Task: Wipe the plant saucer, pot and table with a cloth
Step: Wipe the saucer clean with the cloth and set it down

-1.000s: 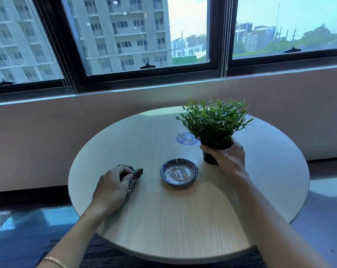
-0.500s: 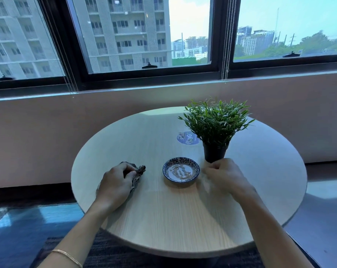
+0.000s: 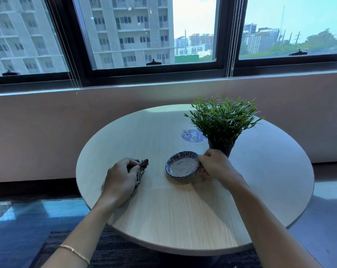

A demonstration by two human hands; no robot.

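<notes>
Worktop material: pale wood-grain round worktop (image 3: 183, 213), carrying every task item.
Landmark: saucer (image 3: 183, 165), blue patterned rim, pale centre, near the middle of the worktop.
Saucer attitude: appears tipped, its right edge raised off the worktop; how far cannot be told.
Right hand (image 3: 215, 166): touching the saucer's right rim, fingers (image 3: 202, 158) closed on that rim in a pinch grip.
Left hand (image 3: 121, 179): well left of the saucer, fingers (image 3: 133, 168) clenched on the cloth.
Cloth (image 3: 143, 165): dark, bunched, mostly hidden under the left hand; one end pokes out toward the saucer.
Pot (image 3: 220, 148): dark, upright, just behind and right of the saucer, close to the right hand; not gripped.
Plant (image 3: 221, 120): green foliage above the pot.
Sticker (image 3: 192, 135): round, blue, behind the saucer, left of the pot.
Key relation: the saucer lies to the right of the cloth hand, with bare worktop between; the saucer is round, so no long axis governs approach.
Nearer hand: the right, already on the saucer; the left carries the wiping tool.
Judged step: saucer held ready for wiping; the cloth likely needs to travel right to the saucer bowl.
</notes>
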